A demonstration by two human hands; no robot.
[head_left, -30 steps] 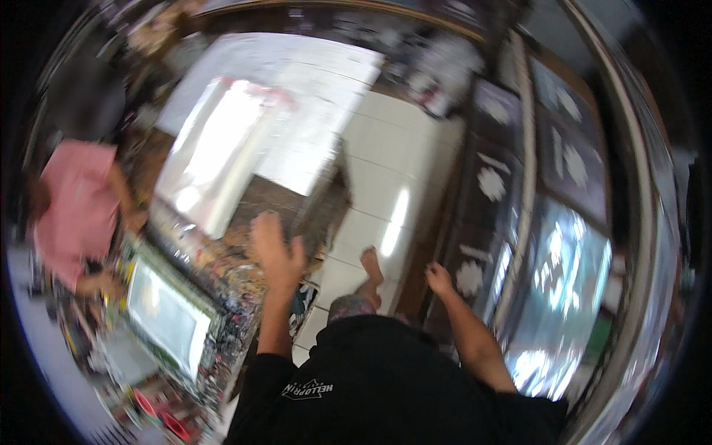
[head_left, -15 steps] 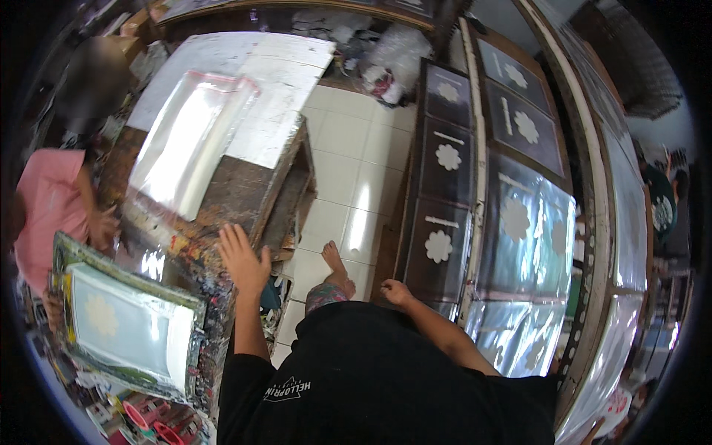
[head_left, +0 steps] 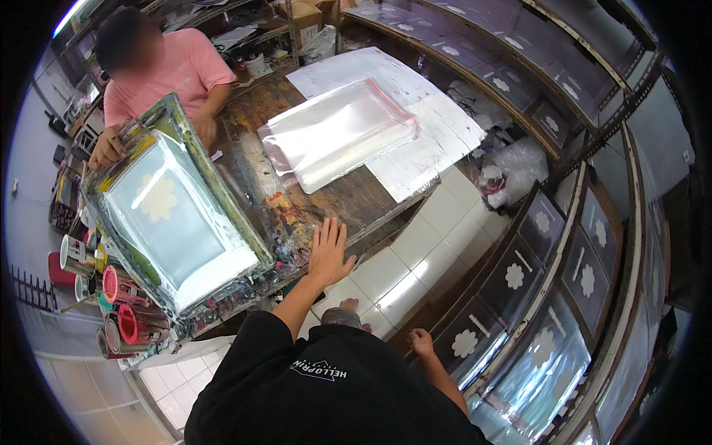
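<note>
My left hand [head_left: 330,254] lies on the edge of the paint-stained wooden table [head_left: 326,202], fingers spread, holding nothing. Just left of it a screen-printing frame [head_left: 178,219] leans raised at a tilt, its mesh showing a pale flower shape and a white band of ink along the lower end. Beyond my left hand a stack of clear plastic bags [head_left: 337,133] with a pink-red strip rests partly on a white board [head_left: 430,152]. My right hand [head_left: 421,341] hangs low on the right with curled fingers, beside a rack [head_left: 482,326] of flower-printed sheets; nothing shows in it.
Across the table a person in a pink shirt [head_left: 200,67] has one hand on the screen frame. Open ink cans [head_left: 141,322] crowd the lower left. Tiled floor [head_left: 415,256] runs between table and racks. A bundle of clear plastic [head_left: 519,174] sits by the far rack.
My view has swung to the left, bringing the person, screen frame and ink cans further in. My left hand stays at the table edge, now closer to the frame. The right stays low by the rack.
</note>
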